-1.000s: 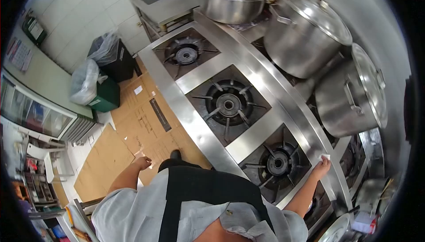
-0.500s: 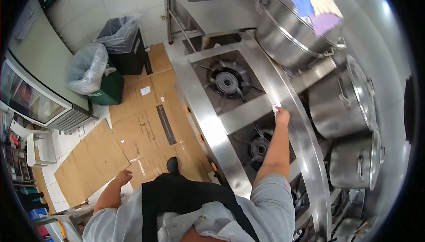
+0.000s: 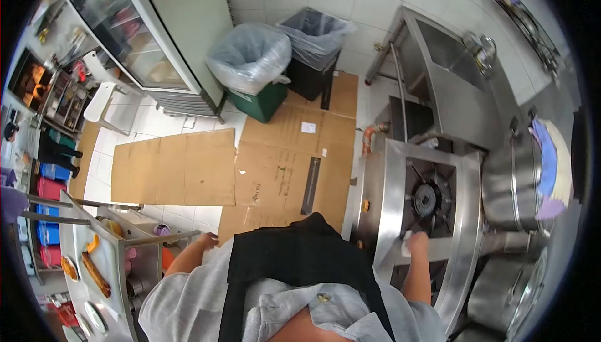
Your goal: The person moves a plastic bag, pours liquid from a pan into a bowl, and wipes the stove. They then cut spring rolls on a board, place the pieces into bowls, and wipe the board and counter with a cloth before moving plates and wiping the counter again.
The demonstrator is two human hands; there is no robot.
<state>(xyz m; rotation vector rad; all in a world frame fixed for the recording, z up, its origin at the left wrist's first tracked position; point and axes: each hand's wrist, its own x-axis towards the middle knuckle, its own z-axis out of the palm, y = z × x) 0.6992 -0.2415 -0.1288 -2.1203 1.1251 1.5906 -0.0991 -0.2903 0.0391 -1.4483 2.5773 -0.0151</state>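
My right hand [image 3: 416, 242] is closed on a small white cloth [image 3: 406, 250] and presses it on the steel strip between two burners of the stove [image 3: 463, 217]. Just ahead of that hand sits the round black burner [image 3: 426, 199]. My left hand [image 3: 208, 240] hangs low over the floor at the left of my body, beside the metal table. Its fingers are small and partly curled, and I cannot make out whether they are apart.
Large steel pots [image 3: 510, 185] line the stove's right side, one with coloured cloths [image 3: 554, 166] on top. A steel sink [image 3: 444, 47] stands beyond. Two lined bins [image 3: 250, 60], a glass-door fridge [image 3: 181, 22] and floor cardboard [image 3: 175, 166] lie ahead. A person [image 3: 56, 151] stands far left.
The view has swung left, showing the metal table and the person. My right hand, with the cloth, has moved from the stove's right part to the near-left end of the strip between burners.
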